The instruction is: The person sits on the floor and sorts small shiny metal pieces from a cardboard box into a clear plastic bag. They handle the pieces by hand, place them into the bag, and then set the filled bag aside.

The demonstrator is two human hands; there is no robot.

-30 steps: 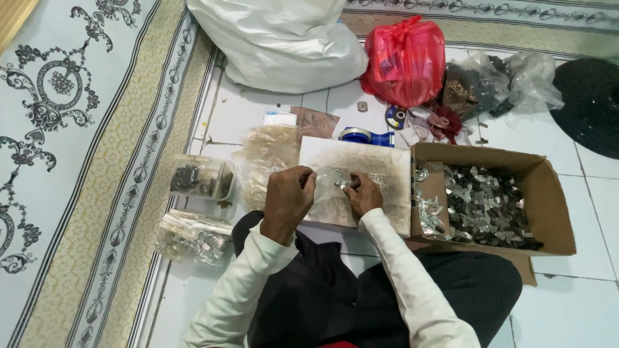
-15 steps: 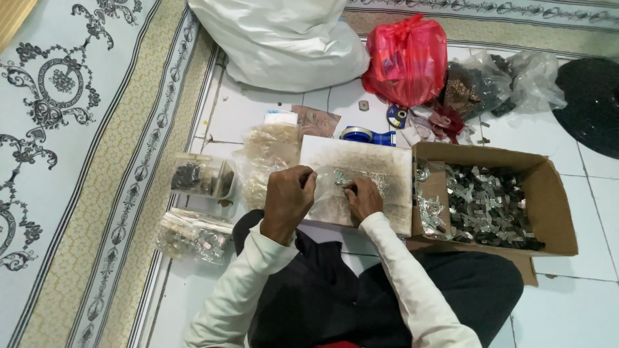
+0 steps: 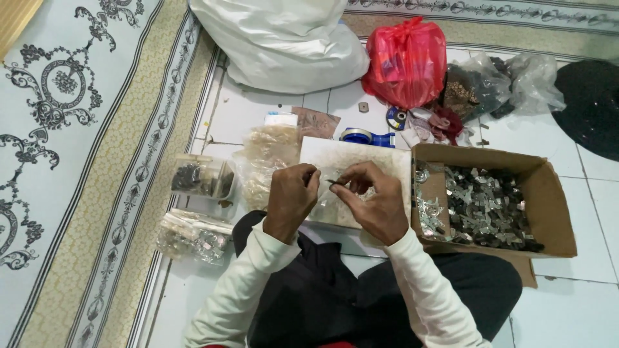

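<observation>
We've got left hand (image 3: 291,201) and right hand (image 3: 376,205) fingers pinched together on a small dark piece (image 3: 332,182) — held over the white board (image 3: 351,158). Cardboard box (image 3: 548,193) of metal bits at 3 o'clock, clear bags (image 3: 193,235) at 9.

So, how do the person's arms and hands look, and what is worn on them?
Both arms are covered by long, cream-white sleeves, close-fitting, that end at the wrists. The left sleeve and the right sleeve look plain, with no pattern or marking visible. The left hand and the right hand are bare: no gloves. No ring, watch or bracelet can be seen from this view.
</observation>
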